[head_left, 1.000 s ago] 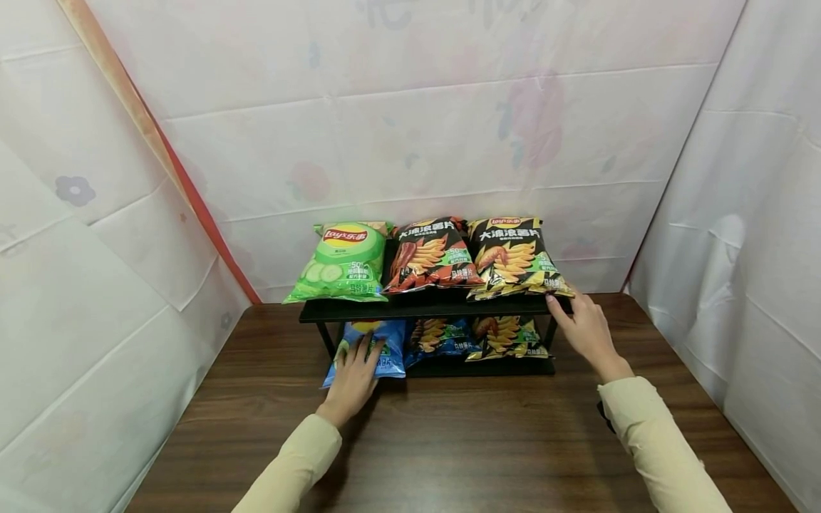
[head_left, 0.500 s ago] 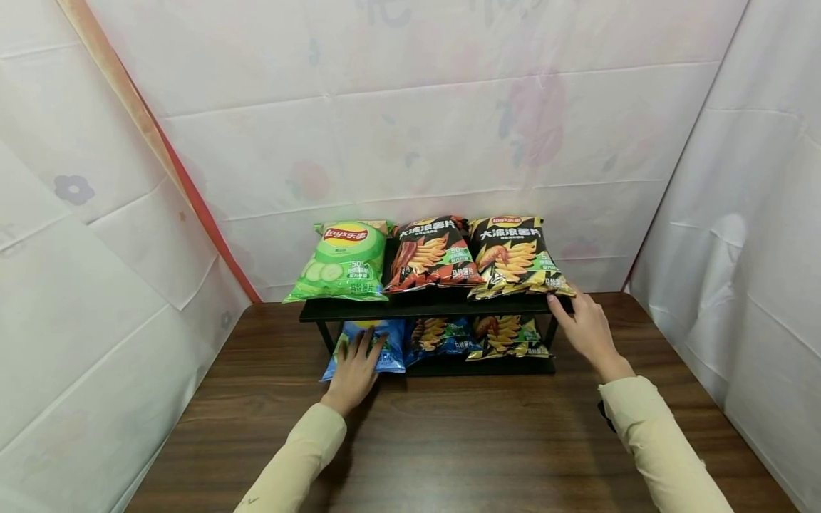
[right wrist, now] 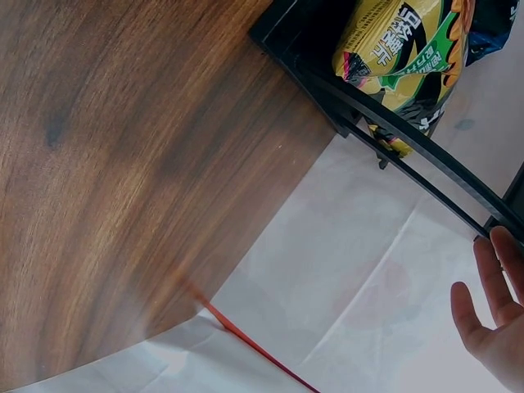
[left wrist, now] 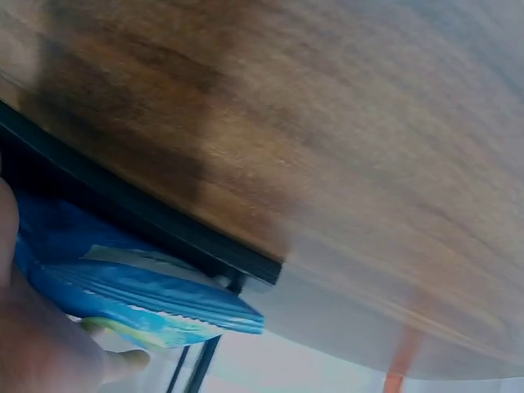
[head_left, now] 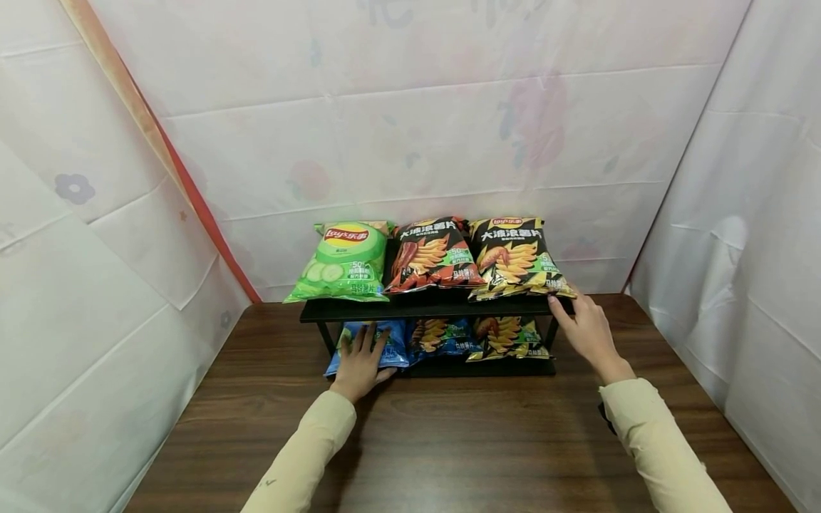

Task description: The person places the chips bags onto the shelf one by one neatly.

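In the head view, my left hand (head_left: 359,360) lies with spread fingers on the front of a blue chip bag (head_left: 398,353), at the left of the lower shelf. The left wrist view shows this blue bag's crimped edge (left wrist: 205,307) jutting just over the shelf edge. My right hand (head_left: 586,331) holds the right end of a black two-tier rack (head_left: 417,308), thumb at its front edge and fingers along its side. In the right wrist view, the fingers (right wrist: 491,278) reach the rack's end. Beside the blue bag are a dark blue chip bag (head_left: 442,336) and a black-and-yellow one (head_left: 509,336).
On the upper shelf stand a green chip bag (head_left: 343,260), a red-and-black one (head_left: 432,256) and a black-and-yellow one (head_left: 513,256). The rack sits on a dark wooden table (head_left: 462,442). White cloth walls (head_left: 417,142) enclose the back and sides.
The blue bag has slid back further onto the lower shelf, pushed by my left hand. That hand moved forward and slightly right, its thumb now spread outward. My right hand stays put.
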Demonstrator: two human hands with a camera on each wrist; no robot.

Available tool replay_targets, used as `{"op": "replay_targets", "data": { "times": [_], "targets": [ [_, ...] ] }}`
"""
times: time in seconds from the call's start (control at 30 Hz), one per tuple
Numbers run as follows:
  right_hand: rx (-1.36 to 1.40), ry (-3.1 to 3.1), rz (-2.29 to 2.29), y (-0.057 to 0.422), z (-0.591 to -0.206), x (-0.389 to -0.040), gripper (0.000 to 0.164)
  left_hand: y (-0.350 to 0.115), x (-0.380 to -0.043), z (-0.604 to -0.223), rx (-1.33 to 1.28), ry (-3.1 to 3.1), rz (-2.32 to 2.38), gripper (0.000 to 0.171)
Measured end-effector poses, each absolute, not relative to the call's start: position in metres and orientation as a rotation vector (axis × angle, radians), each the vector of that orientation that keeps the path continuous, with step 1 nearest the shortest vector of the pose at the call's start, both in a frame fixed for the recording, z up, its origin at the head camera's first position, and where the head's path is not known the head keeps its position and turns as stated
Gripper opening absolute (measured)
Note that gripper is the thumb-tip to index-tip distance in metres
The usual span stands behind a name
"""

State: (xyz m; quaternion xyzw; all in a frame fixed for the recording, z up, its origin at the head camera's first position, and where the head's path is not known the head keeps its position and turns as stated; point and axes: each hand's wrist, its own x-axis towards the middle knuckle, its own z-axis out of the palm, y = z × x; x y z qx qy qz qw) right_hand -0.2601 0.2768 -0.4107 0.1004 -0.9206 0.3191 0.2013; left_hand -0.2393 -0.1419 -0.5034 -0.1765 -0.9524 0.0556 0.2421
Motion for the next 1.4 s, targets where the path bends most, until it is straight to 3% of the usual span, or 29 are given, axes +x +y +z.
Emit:
{"op": "replay_targets", "data": {
  "times": [0.7, 1.4],
  "targets": [
    [0.277, -2.585, 0.9, 0.277, -0.408, -0.258, 0.065, -0.13, -0.201, -0.503, -0.229, -2.865, 0.205, 0.074],
    [0.279, -2.591, 0.915, 0.277, -0.406, -0.256, 0.064, -0.141, -0.215, -0.497, -0.32, -2.938, 0.093, 0.065]
  ]
}}
